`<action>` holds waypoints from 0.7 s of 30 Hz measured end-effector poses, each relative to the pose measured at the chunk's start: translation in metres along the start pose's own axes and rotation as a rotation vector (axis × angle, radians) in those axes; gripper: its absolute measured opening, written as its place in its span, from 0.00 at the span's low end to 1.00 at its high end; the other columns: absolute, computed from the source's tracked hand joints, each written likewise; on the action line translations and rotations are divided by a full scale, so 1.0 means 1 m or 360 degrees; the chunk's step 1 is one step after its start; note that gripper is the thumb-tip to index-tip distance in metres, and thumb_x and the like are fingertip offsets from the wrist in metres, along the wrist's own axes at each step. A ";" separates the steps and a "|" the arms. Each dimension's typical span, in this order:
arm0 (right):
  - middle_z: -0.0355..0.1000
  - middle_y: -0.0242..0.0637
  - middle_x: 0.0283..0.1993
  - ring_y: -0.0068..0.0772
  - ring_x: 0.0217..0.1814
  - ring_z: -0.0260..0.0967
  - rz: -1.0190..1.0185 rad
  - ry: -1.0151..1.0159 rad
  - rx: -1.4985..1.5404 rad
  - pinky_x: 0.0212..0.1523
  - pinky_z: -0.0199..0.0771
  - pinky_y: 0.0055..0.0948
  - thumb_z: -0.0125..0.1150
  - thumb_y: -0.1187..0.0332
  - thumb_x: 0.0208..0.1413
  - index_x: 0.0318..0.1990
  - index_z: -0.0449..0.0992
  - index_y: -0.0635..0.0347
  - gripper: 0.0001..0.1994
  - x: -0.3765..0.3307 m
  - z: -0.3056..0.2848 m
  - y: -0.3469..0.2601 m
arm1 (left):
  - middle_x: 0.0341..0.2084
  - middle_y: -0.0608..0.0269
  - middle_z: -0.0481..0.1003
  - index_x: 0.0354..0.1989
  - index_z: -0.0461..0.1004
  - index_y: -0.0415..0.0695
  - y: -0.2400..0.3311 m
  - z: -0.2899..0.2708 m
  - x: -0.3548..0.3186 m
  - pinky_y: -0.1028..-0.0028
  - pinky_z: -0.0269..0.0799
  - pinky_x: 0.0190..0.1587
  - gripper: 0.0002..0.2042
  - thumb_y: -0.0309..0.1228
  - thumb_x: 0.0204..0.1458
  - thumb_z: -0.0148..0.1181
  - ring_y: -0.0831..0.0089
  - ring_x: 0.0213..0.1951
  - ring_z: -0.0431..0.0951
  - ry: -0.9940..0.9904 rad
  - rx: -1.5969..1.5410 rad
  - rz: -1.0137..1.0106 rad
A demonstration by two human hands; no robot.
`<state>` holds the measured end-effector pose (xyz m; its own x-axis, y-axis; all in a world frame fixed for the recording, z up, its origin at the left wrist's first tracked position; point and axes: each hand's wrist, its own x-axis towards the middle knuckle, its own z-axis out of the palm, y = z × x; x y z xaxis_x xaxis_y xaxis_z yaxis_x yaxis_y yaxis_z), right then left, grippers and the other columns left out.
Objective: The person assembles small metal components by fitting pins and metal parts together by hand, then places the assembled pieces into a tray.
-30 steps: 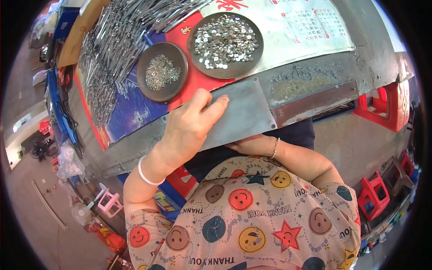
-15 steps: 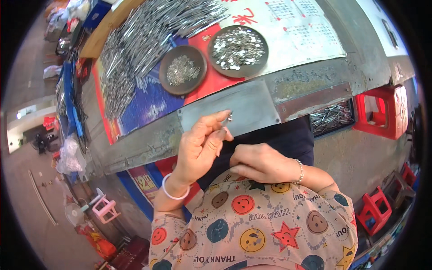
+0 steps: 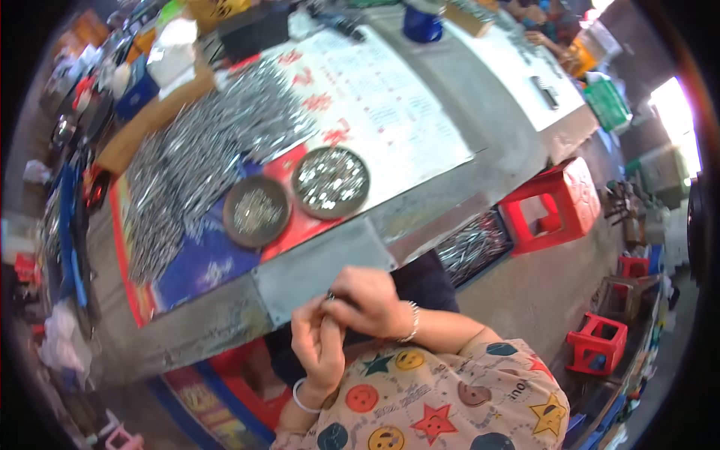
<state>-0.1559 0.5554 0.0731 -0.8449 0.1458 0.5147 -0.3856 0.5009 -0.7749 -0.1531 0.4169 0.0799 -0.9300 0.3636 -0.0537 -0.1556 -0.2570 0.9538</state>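
Note:
My left hand (image 3: 318, 341) and my right hand (image 3: 366, 300) meet in front of the grey metal plate (image 3: 319, 259) at the table's near edge. A small shiny metal piece (image 3: 330, 295) shows at the fingertips of the left hand, which is closed on it. Curled over that spot, the right hand is also closed; its fingers hide what they grip. Beyond them on the table stand two round dark dishes: the left dish (image 3: 282, 229) has tiny metal parts, the right dish (image 3: 363, 196) shiny flat bits. A large heap of thin metal rods (image 3: 202, 150) lies farther back.
Right of my lap, a dark tray (image 3: 512, 238) full of metal parts sits beneath the table edge. A red plastic stool (image 3: 570, 196) stands beside it. A wooden strip (image 3: 116, 154) borders the rod heap. Another person's hand (image 3: 541, 39) shows at the far right.
The right hand has come up from my lap to join the left at the small metal piece. The view has swung, so the table appears lower and farther left.

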 end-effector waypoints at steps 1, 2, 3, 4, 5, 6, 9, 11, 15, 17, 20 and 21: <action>0.65 0.39 0.23 0.41 0.20 0.65 -0.0096 0.0062 -0.0073 0.20 0.64 0.34 0.65 0.72 0.44 0.27 0.69 0.60 0.08 -0.003 0.006 0.000 | 0.30 0.69 0.70 0.51 0.63 0.40 -0.002 0.004 -0.001 0.88 0.55 0.23 0.11 0.21 0.61 0.45 0.90 0.23 0.61 0.0054 0.0001 0.0034; 0.64 0.38 0.22 0.41 0.19 0.64 -0.0128 0.0069 -0.0171 0.19 0.63 0.35 0.64 0.72 0.43 0.27 0.69 0.59 0.08 -0.005 0.008 0.001 | 0.27 0.71 0.69 0.50 0.63 0.41 -0.003 0.008 -0.002 0.87 0.50 0.18 0.10 0.22 0.61 0.45 0.90 0.19 0.58 0.0114 0.0004 0.0066; 0.64 0.38 0.22 0.41 0.19 0.64 -0.0123 0.0035 -0.0206 0.19 0.63 0.35 0.64 0.72 0.43 0.26 0.68 0.59 0.08 -0.007 0.006 0.000 | 0.28 0.70 0.69 0.50 0.63 0.42 -0.006 0.009 -0.005 0.87 0.50 0.18 0.10 0.23 0.61 0.45 0.91 0.19 0.58 0.0137 -0.0008 0.0053; 0.63 0.38 0.22 0.41 0.18 0.64 -0.0116 -0.0001 -0.0234 0.18 0.63 0.35 0.64 0.72 0.43 0.26 0.68 0.59 0.08 -0.009 0.005 -0.001 | 0.28 0.70 0.69 0.50 0.63 0.42 -0.009 0.008 -0.007 0.87 0.50 0.18 0.10 0.23 0.61 0.45 0.91 0.19 0.58 0.0120 -0.0028 0.0068; 0.64 0.39 0.21 0.41 0.19 0.65 -0.0080 -0.0030 -0.0256 0.18 0.63 0.34 0.62 0.72 0.47 0.26 0.68 0.60 0.07 -0.011 0.003 -0.003 | 0.33 0.66 0.70 0.50 0.62 0.40 -0.013 0.007 -0.009 0.87 0.58 0.27 0.10 0.22 0.61 0.44 0.87 0.27 0.64 0.0103 -0.0083 0.0051; 0.64 0.39 0.21 0.41 0.19 0.65 -0.0097 -0.0028 -0.0266 0.18 0.63 0.34 0.62 0.72 0.47 0.26 0.68 0.60 0.07 -0.012 0.003 -0.004 | 0.39 0.62 0.71 0.51 0.62 0.37 -0.015 0.006 -0.009 0.86 0.67 0.35 0.10 0.21 0.62 0.44 0.84 0.35 0.70 0.0093 -0.0130 0.0036; 0.67 0.39 0.22 0.39 0.21 0.69 0.0341 -0.0090 0.0174 0.21 0.67 0.30 0.58 0.72 0.54 0.30 0.69 0.63 0.06 -0.010 0.002 -0.007 | 0.41 0.60 0.71 0.51 0.61 0.37 -0.018 0.012 -0.007 0.84 0.68 0.40 0.10 0.21 0.62 0.43 0.82 0.39 0.71 0.0126 -0.0090 0.0124; 0.68 0.37 0.23 0.35 0.22 0.70 0.0468 -0.0070 0.0420 0.22 0.67 0.29 0.59 0.72 0.54 0.31 0.69 0.63 0.06 -0.004 -0.002 -0.011 | 0.41 0.60 0.71 0.52 0.60 0.37 -0.017 0.016 -0.007 0.84 0.68 0.41 0.11 0.22 0.62 0.43 0.82 0.39 0.71 0.0138 0.0002 0.0202; 0.71 0.35 0.30 0.28 0.27 0.71 0.0251 0.0154 0.0433 0.27 0.70 0.25 0.64 0.71 0.51 0.34 0.71 0.62 0.08 -0.002 0.006 -0.007 | 0.36 0.68 0.69 0.49 0.62 0.42 -0.023 0.019 -0.007 0.89 0.53 0.22 0.09 0.28 0.62 0.47 0.89 0.25 0.62 0.0226 -0.0033 0.0275; 0.70 0.36 0.28 0.33 0.25 0.70 0.0097 0.0207 0.0425 0.25 0.69 0.28 0.65 0.72 0.49 0.34 0.70 0.61 0.09 -0.004 0.010 -0.002 | 0.34 0.69 0.69 0.48 0.62 0.43 -0.017 0.021 -0.008 0.88 0.52 0.21 0.08 0.28 0.62 0.46 0.90 0.23 0.61 0.0271 -0.0137 0.0148; 0.69 0.42 0.26 0.48 0.25 0.70 0.0047 -0.0047 0.0216 0.24 0.69 0.37 0.62 0.75 0.51 0.40 0.65 0.60 0.12 -0.015 0.012 0.009 | 0.32 0.70 0.68 0.48 0.62 0.42 -0.017 0.020 -0.009 0.88 0.50 0.20 0.08 0.27 0.62 0.45 0.90 0.21 0.59 0.0223 -0.0119 0.0107; 0.69 0.42 0.26 0.48 0.25 0.70 0.0046 -0.0044 0.0213 0.24 0.69 0.37 0.62 0.75 0.51 0.40 0.65 0.60 0.12 -0.016 0.011 0.009 | 0.31 0.71 0.68 0.48 0.62 0.42 -0.017 0.020 -0.011 0.88 0.50 0.20 0.08 0.27 0.62 0.45 0.90 0.20 0.59 0.0233 -0.0103 0.0089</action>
<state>-0.1503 0.5482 0.0535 -0.8655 0.1339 0.4827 -0.4056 0.3781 -0.8322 -0.1329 0.4355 0.0703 -0.9757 0.2138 -0.0479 -0.1186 -0.3319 0.9358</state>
